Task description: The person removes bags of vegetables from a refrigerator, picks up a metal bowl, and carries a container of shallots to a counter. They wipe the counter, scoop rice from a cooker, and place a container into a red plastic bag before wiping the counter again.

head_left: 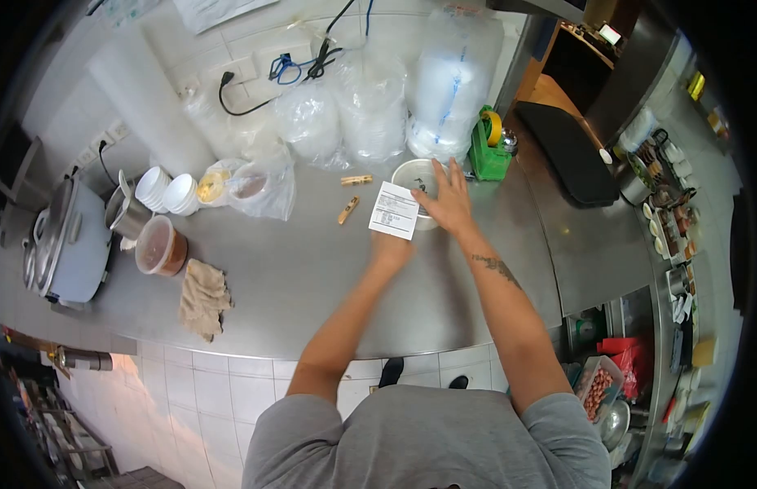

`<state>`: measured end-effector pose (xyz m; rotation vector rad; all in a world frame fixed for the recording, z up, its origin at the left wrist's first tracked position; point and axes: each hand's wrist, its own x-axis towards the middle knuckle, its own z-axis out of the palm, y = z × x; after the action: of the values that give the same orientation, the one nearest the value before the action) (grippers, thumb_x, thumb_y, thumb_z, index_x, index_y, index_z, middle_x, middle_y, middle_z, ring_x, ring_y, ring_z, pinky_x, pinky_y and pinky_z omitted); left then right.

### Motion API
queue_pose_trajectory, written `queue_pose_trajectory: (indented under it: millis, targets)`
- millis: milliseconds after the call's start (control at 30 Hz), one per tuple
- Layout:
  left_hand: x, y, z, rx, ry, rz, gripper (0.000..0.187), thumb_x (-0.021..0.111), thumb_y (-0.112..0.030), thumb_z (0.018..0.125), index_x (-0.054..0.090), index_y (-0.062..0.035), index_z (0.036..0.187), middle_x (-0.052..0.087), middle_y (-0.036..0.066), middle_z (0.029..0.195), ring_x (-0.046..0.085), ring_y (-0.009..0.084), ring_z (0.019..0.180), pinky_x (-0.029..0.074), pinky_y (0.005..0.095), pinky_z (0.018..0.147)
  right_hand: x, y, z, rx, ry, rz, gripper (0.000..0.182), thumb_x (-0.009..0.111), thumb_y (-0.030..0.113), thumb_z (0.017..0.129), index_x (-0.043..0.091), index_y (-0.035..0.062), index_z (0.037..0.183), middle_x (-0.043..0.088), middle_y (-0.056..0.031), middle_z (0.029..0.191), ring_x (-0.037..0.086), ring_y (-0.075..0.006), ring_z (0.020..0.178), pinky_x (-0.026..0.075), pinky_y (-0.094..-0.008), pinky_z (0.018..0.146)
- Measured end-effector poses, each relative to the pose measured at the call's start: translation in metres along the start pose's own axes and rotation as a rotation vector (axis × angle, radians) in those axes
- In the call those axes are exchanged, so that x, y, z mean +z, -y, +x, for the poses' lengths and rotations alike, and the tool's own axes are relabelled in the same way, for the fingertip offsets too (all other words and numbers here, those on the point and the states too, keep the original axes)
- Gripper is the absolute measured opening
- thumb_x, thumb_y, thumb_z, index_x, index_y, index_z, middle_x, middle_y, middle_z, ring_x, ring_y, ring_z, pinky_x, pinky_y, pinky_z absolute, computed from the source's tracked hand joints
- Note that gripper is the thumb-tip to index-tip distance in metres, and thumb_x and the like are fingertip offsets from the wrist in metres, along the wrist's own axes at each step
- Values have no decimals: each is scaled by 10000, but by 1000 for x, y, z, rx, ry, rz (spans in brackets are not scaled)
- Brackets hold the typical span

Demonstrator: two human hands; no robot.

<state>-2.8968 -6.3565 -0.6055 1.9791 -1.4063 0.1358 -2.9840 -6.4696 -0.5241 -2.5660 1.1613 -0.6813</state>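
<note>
My left hand [391, 251] holds a printed receipt [393, 213] from below, and the paper hides most of its fingers. Just beyond is a round white bowl [411, 172], partly covered by the receipt, with dark marks inside that I cannot make out. My right hand [448, 200] reaches over the bowl's right side with fingers stretched out and spread, seemingly touching its rim. Two small tan packets, one upper [356, 180] and one lower [348, 210], lie on the steel counter [313, 285] left of the receipt.
Bagged stacks of clear plastic containers [370, 122] line the wall. Behind the bowl stands a green tape dispenser [490, 155]; a black tray [566, 151] lies farther right. On the left are white cups [180, 194], a tub of reddish food [162, 247], a cloth [204, 299] and a large cooker [73, 244].
</note>
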Motion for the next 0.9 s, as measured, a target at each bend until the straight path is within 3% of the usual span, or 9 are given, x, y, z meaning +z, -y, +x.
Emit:
queue_pose_trajectory:
  millis: [167,233,300,400,433,533,600,667,900]
  targets:
    - [-60,35,25,-175,-216,318,343,579,-52,730,574,-39,1073,520,165,1129,488,346,987,388,443,816,1,1,-4,337,-118,448,654,589,387,827,379,17,1323,339,-209,1387,380,-340,1249,330,-376,1019]
    - [-37,89,32,-67,-23,239,251,550,-48,754,604,-44,999,535,158,1062,505,338,922,410,431,780,27,-14,1,466,-273,680,606,576,354,846,396,-2,1302,420,-224,1327,442,-352,1198,351,-365,1004]
    - [-33,100,50,84,-58,108,233,535,-50,770,610,-36,990,558,168,1017,528,340,889,431,426,768,38,-17,10,562,-251,680,578,526,411,875,409,30,1294,520,-227,1226,511,-363,1123,390,-391,956]
    - [-59,86,70,221,-142,76,220,541,-55,757,622,-11,957,595,170,915,559,336,900,449,420,781,44,-18,20,689,-39,713,683,350,563,901,392,20,1314,470,-236,1282,432,-348,1214,336,-392,1009]
    - [-58,131,74,367,-120,240,212,548,-63,748,631,-6,935,606,165,898,562,335,893,448,419,776,74,-41,32,618,24,840,710,283,585,911,389,9,1313,464,-212,1293,425,-323,1218,338,-386,1007]
    - [-129,211,32,-60,-139,231,214,540,-40,738,636,-10,927,616,169,894,575,340,817,453,427,697,25,-61,2,515,60,1131,671,289,557,927,409,8,1294,472,-167,1278,473,-263,1141,391,-380,946]
    - [-202,216,-24,-256,-41,709,228,517,-131,844,611,-9,1011,613,196,954,595,344,815,481,422,698,-35,-67,-36,641,119,1211,605,334,512,939,436,17,1271,495,-141,1240,533,-228,1048,440,-360,880]
    - [-221,184,-70,-517,-262,1066,240,528,-159,884,587,19,1033,603,186,994,591,337,867,485,393,754,-65,-104,-75,646,124,1367,529,394,463,938,465,37,1244,525,-114,1178,565,-187,961,464,-320,806]
    - [-207,171,-59,-506,-504,806,248,518,-170,903,579,22,1049,595,182,1013,583,326,898,479,386,782,-137,-198,-228,816,-290,1462,254,542,280,902,601,68,1030,609,-11,851,586,-98,749,478,-238,658]
